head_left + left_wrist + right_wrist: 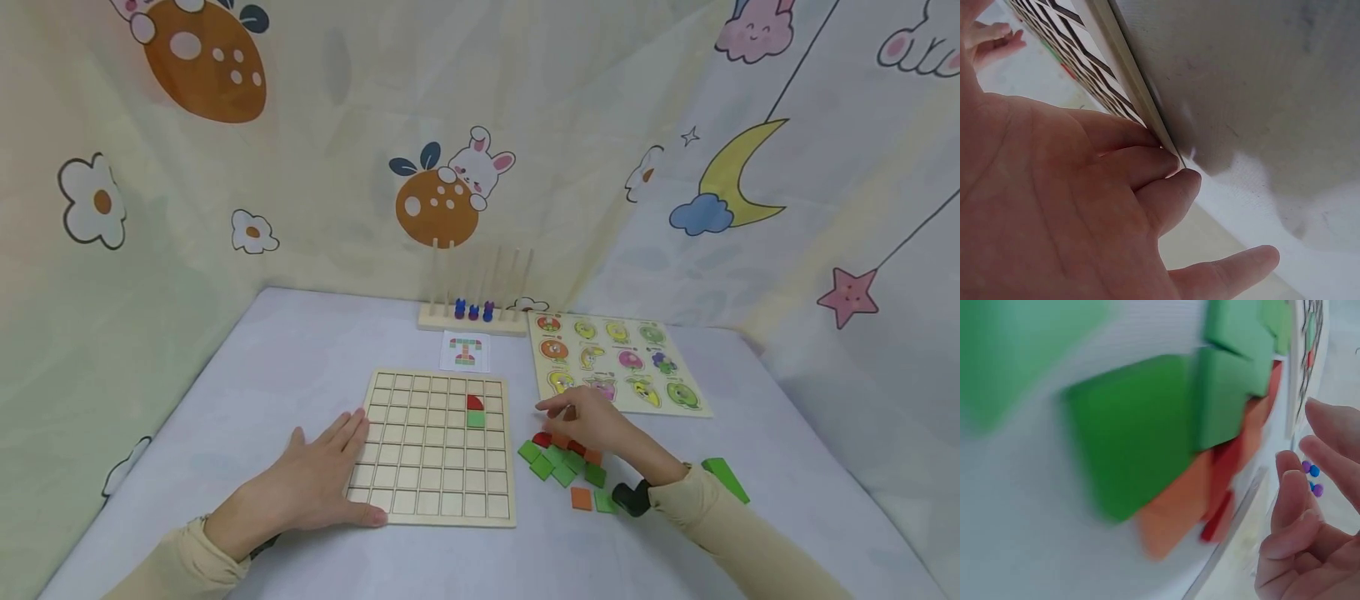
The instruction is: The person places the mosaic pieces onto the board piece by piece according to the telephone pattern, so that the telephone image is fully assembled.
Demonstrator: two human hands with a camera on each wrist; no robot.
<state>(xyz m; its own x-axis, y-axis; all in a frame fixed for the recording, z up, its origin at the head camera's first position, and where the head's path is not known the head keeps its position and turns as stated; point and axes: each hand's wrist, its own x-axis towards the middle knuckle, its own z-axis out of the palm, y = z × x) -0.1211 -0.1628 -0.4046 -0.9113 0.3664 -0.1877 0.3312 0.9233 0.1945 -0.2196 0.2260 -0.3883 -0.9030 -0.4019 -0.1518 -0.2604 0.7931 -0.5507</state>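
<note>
In the head view, a white surface [315, 358] carries a grid board [435, 480], with the left hand [315, 479] spread flat at its left side, thumb over the near left corner. In the board's upper right, a red tile [475, 403] sits in one cell and a green tile [476, 419] in the cell just below. The right hand [588, 421] hangs over a pile [558, 462] of green, orange and red tiles right of the board, its fingers loosely bent and nothing visible in them. An orange tile [581, 498] lies just nearer than the pile. Beyond the board are a card [465, 351] and a rack [431, 318] with beads [474, 312]; a fruit puzzle [611, 360] lies to the right.

In the left wrist view, the left fingertips touch the board's edge, one finger standing apart from the others.

In the right wrist view, blurred tiles fill the left and middle; at the right edge, the right fingers curve with a gap between them.
</note>
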